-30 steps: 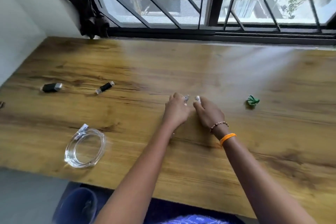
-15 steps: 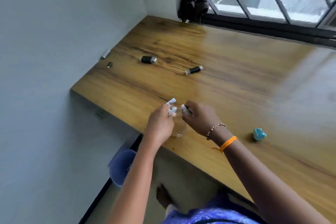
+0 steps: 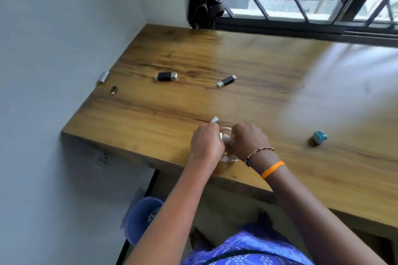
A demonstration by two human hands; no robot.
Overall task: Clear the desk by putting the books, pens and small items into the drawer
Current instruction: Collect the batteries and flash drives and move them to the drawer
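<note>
**Small items now being gathered into the glass dish**

Compared with one second ago: both hands no longer working at mid-surface; now meeting over the clear glass dish point(image 3: 228, 158) near the front edge of the wooden surface point(image 3: 269, 66). Left hand point(image 3: 206, 143) and right hand point(image 3: 247, 141) curling inward above the dish, fingers point(image 3: 215, 133) pressed together around small white pieces point(image 3: 224, 135); exact grip on each piece not resolvable. One white piece point(image 3: 214, 119) sticking out just beyond the left hand.

Meaning for the task, as a judgement: loose pieces being consolidated into one container, likely for a single transfer to the drawer. No drawer appearing in view, so stowing not yet done.

Remaining on the surface, well apart from the hands:
- black lighter-like item point(image 3: 166, 76)
- black and silver USB stick point(image 3: 227, 80)
- tiny dark item point(image 3: 114, 90) near the left edge
- silver cylinder point(image 3: 103, 77) against the wall
- small teal object point(image 3: 320, 137) to the right
</note>
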